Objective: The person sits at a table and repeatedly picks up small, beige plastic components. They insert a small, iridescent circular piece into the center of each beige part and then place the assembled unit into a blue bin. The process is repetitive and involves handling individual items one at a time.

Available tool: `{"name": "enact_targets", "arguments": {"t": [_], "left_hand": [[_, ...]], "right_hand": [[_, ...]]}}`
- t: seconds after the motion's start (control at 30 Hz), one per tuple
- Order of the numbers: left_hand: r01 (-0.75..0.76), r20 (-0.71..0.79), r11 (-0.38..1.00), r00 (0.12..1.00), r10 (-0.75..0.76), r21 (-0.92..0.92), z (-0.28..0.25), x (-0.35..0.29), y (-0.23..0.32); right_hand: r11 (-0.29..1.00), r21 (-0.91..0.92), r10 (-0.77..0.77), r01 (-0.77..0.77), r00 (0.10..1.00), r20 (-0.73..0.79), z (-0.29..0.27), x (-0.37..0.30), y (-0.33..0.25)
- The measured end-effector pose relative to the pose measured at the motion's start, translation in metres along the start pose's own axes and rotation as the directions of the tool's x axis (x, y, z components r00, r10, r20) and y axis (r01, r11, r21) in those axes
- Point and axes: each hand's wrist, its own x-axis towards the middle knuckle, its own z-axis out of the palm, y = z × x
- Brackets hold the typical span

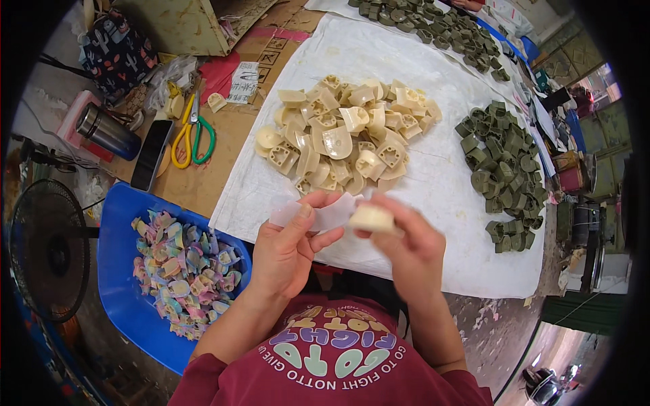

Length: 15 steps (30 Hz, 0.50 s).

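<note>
My left hand [291, 247] pinches a strip of thin, whitish translucent sheet [332, 213] between thumb and fingers, palm turned up. Close beside it, my right hand [413, 243] grips a cream plastic piece [374, 218], rounded and blurred by motion. The strip's right end comes up to this piece; whether they touch, I cannot tell. Just beyond my hands, on a white cloth [433, 271], lies a heap of cream molded pieces [335, 143], some hollow with small holes inside.
A blue tub [122, 298] at the left holds multicoloured scraps [183, 271]. Dark green pieces lie in a pile [504, 169] at right and another [433, 27] at the far edge. Scissors [193, 135], a phone [152, 155], a flask [108, 128] and a fan [51, 250] stand left.
</note>
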Motion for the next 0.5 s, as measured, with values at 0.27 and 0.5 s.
{"name": "enact_targets", "arguments": {"t": [0.27,0.5], "left_hand": [[-0.089,0.144,0.995,0.985,0.093,-0.033,0.010,-0.013,-0.001],[-0.101,0.211,0.995,0.973,0.098,0.006,0.012,-0.018,-0.001]], "right_hand": [[0.682,-0.462,-0.511,0.566,0.822,0.253,0.009,-0.008,0.012],[0.618,-0.494,-0.567,0.612,0.782,0.260,0.012,-0.007,0.007]]}}
